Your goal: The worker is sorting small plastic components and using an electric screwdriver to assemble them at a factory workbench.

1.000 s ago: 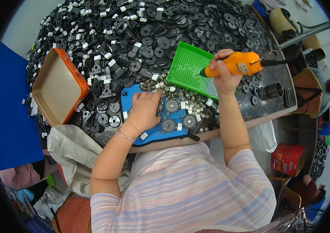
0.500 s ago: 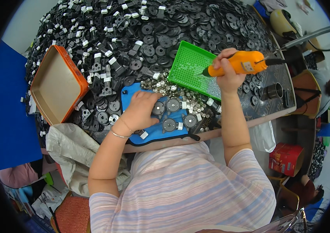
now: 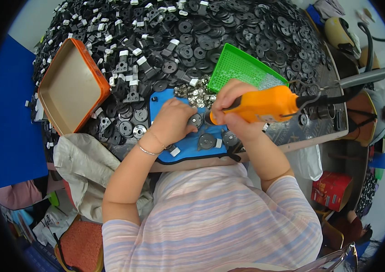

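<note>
My right hand (image 3: 237,109) is wrapped round an orange electric screwdriver (image 3: 269,103). The tool lies tilted, its dark nose pointing left at a round black disc part (image 3: 195,120). Fingers and thumb of my left hand (image 3: 172,121) close round the left side of that disc on a blue mat (image 3: 191,152). The screwdriver's tip meets or nearly meets the disc; exact contact is hidden. Nearer me on the mat sit a black disc assembly (image 3: 206,141) with a white end and another disc (image 3: 230,138), partly behind my right hand. Small metal pieces (image 3: 200,98) are heaped at the mat's far edge.
A green perforated tray (image 3: 231,68) holding small shiny pieces stands beyond my right hand. An orange-rimmed tray (image 3: 72,86) is at left. A large pile of black parts (image 3: 192,31) covers the far table. Pale cloth (image 3: 81,161) hangs over the near left edge.
My right hand brought the screwdriver from over the green tray left and nearer, down to the disc by my left hand. The left hand stays at the same disc. The whole view shifted slightly.
</note>
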Action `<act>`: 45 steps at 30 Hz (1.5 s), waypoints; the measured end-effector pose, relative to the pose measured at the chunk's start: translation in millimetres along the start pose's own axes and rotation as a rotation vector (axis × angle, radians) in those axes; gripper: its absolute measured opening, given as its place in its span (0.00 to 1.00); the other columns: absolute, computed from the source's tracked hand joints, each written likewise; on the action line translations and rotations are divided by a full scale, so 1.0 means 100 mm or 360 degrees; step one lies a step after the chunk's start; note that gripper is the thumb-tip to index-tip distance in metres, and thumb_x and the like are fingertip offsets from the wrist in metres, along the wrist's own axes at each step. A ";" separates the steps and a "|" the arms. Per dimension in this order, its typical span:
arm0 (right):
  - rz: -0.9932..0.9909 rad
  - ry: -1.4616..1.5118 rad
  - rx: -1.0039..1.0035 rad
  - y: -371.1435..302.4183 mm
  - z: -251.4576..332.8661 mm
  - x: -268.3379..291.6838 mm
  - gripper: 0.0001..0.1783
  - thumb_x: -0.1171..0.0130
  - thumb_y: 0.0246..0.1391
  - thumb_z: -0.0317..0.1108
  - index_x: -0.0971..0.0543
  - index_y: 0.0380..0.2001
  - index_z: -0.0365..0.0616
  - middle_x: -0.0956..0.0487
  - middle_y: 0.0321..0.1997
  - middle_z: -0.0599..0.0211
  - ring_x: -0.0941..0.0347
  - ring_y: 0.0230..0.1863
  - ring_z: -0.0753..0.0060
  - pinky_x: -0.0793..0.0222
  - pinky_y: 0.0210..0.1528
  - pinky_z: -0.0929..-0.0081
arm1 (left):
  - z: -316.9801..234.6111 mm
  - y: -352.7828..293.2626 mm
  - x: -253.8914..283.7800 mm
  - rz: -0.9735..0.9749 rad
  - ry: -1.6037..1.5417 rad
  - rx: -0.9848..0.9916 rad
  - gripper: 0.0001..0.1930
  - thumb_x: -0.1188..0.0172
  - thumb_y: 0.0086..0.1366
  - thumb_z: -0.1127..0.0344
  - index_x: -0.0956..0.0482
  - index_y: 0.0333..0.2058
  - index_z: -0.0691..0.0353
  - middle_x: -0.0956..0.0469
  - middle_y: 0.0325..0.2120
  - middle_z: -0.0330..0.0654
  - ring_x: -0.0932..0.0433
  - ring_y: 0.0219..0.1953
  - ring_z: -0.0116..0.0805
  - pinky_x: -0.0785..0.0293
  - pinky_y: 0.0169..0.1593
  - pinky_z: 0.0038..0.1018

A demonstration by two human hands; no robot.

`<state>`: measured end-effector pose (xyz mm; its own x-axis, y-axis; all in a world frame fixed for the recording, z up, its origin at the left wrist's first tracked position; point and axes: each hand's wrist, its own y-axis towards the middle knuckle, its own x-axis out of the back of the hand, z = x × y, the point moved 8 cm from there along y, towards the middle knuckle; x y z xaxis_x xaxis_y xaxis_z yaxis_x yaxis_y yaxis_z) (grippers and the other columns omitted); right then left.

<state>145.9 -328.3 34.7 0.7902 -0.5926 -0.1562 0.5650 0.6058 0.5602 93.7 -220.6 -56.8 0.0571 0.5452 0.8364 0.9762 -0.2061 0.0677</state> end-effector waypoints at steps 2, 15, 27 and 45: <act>0.0018 -0.0046 0.0024 0.01 -0.05 -0.05 0.12 0.38 0.47 0.27 0.30 0.34 0.37 0.31 0.32 0.59 0.30 0.23 0.73 0.32 0.27 0.79 | 0.00 -0.01 -0.01 0.0017 0.0030 -0.0017 0.23 0.30 0.43 0.61 0.21 0.41 0.61 0.21 0.32 0.44 0.26 0.42 0.43 0.37 0.54 0.36; 0.0224 -0.0187 -0.0041 0.12 -0.16 -0.23 0.09 0.40 0.41 0.22 0.28 0.28 0.41 0.28 0.28 0.63 0.31 0.28 0.73 0.32 0.29 0.80 | 0.01 -0.01 -0.02 0.0002 -0.0003 0.0020 0.20 0.31 0.44 0.62 0.21 0.38 0.62 0.22 0.30 0.44 0.25 0.39 0.45 0.33 0.49 0.37; 0.0132 0.0330 0.0145 0.32 0.29 0.28 0.14 0.38 0.46 0.34 0.28 0.33 0.37 0.28 0.34 0.57 0.29 0.24 0.73 0.32 0.29 0.74 | 0.01 -0.01 -0.03 0.0003 -0.0082 -0.0003 0.21 0.32 0.46 0.64 0.21 0.40 0.63 0.22 0.32 0.45 0.25 0.40 0.45 0.32 0.48 0.37; -0.0783 -0.0189 0.0247 0.02 -0.01 1.13 0.13 0.42 0.44 0.17 0.30 0.35 0.37 0.26 0.32 0.62 0.29 0.24 0.78 0.30 0.28 0.81 | -0.02 0.00 -0.08 0.0017 -0.0184 0.0082 0.27 0.33 0.48 0.65 0.28 0.48 0.67 0.24 0.40 0.51 0.28 0.45 0.49 0.30 0.49 0.36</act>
<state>236.5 -393.4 16.9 0.4030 -0.8486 -0.3427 0.8135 0.1606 0.5590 92.5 -226.5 -62.2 0.0887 0.6338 0.7684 0.9846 -0.1724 0.0285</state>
